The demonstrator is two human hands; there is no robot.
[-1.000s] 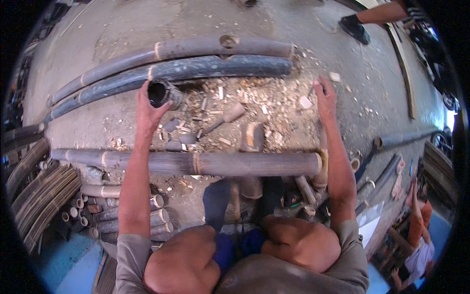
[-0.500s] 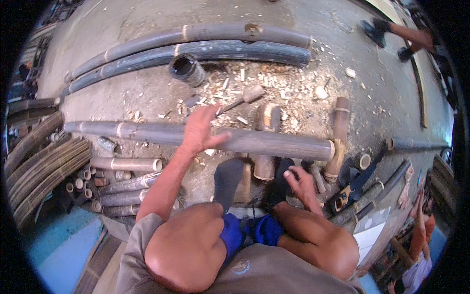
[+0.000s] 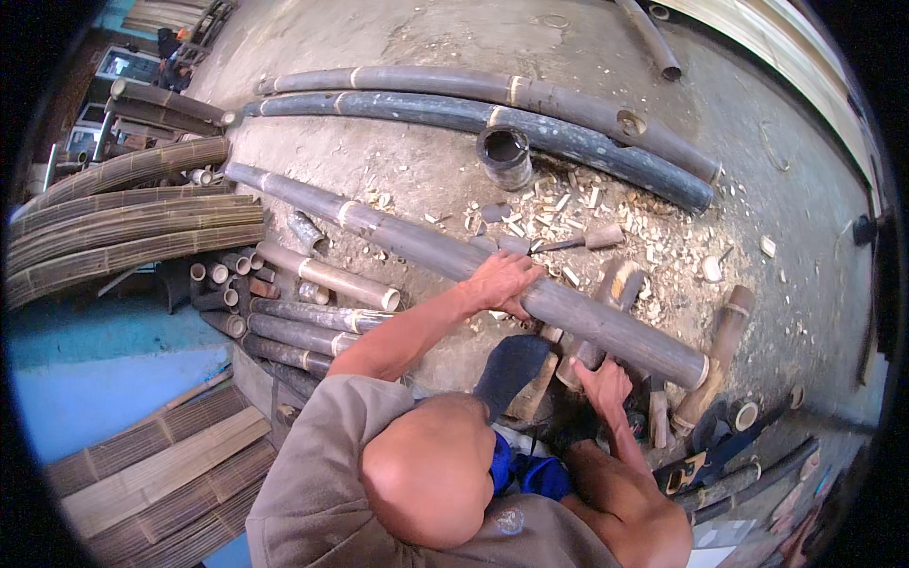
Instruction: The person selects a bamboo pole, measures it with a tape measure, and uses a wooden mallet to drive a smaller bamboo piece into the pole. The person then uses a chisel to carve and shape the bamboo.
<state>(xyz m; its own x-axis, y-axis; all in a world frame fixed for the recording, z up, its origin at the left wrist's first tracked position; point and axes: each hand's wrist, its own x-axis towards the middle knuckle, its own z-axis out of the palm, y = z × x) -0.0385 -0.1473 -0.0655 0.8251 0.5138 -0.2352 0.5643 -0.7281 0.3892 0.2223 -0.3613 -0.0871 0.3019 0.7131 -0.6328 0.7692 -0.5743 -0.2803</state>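
Two bare hands are at one long bamboo pole, and the step in hand appears to be steadying or positioning it. It slants from the upper left down to the lower right, crossing a notched short bamboo section and, near its cut end, a second short bamboo section.

The left hand lies across the pole, nearer that cut end; how firmly this grip is clamped, I cannot tell. The right hand is on the pole's near side, just beside the notched section's near end, thumb and fingers apart; I cannot tell whether it touches either piece. I judge the next move calls for the left palm keeping the pole from rolling, and a firmer right-hand hold. The wooden-handled chisel lies beyond the pole among the chips, clear of both hands.
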